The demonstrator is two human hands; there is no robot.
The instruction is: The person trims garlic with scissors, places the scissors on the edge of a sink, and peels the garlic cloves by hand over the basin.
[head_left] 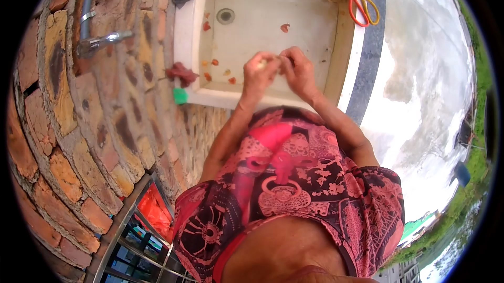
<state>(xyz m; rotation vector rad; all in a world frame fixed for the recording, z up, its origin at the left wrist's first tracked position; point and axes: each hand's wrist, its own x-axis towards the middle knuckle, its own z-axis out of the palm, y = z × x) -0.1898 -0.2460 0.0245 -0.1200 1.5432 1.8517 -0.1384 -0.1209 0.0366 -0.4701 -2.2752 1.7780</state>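
My left hand [259,72] and my right hand [297,68] meet over a pale stone sink [273,31]. Between the fingertips sits a small pale yellowish thing [262,63], mostly covered by the left fingers; what it is cannot be told. The right fingers pinch at its edge. Several reddish-orange peel scraps [285,27] lie on the sink floor, most near the left wall. The round drain [226,16] is at the far left of the basin.
Scissors with orange and yellow handles [360,6] lie on the sink's right rim. A brick wall [79,125] with a metal tap [100,41] stands at left. A green object [180,95] and a dark red rag [181,73] sit by the sink's left edge. Wet concrete floor [425,73] lies to the right.
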